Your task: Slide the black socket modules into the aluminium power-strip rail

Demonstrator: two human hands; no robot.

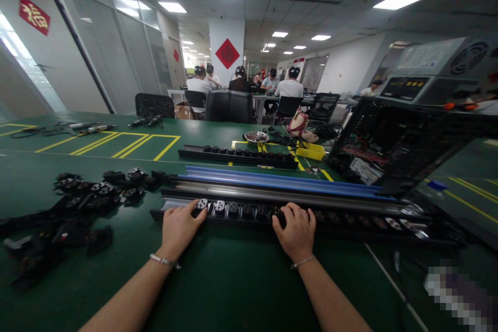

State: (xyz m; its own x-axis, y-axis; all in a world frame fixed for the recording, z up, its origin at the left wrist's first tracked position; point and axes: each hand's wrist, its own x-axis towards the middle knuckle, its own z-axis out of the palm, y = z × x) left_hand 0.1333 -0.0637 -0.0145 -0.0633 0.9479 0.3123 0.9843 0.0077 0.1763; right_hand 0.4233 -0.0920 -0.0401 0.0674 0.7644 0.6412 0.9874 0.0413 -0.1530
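A long black rail [233,220] lies across the green table, with a row of small round socket-like modules [233,209] set in it. Near its left end, my left hand [182,225] has thumb and fingers closed around a silver-and-black module [202,204]. My right hand [296,228] rests at the middle of the same rail, its fingers curled over a dark module that they mostly hide. Behind the rail run a dark metallic strip [249,192] and a blue strip [280,181].
Loose black modules [93,192] are heaped at the left. Farther back lie a shorter black rail [237,155], a metal bowl [257,137] and a yellow tray [311,151]. An open computer case [373,150] stands at the right. Several people sit in the background.
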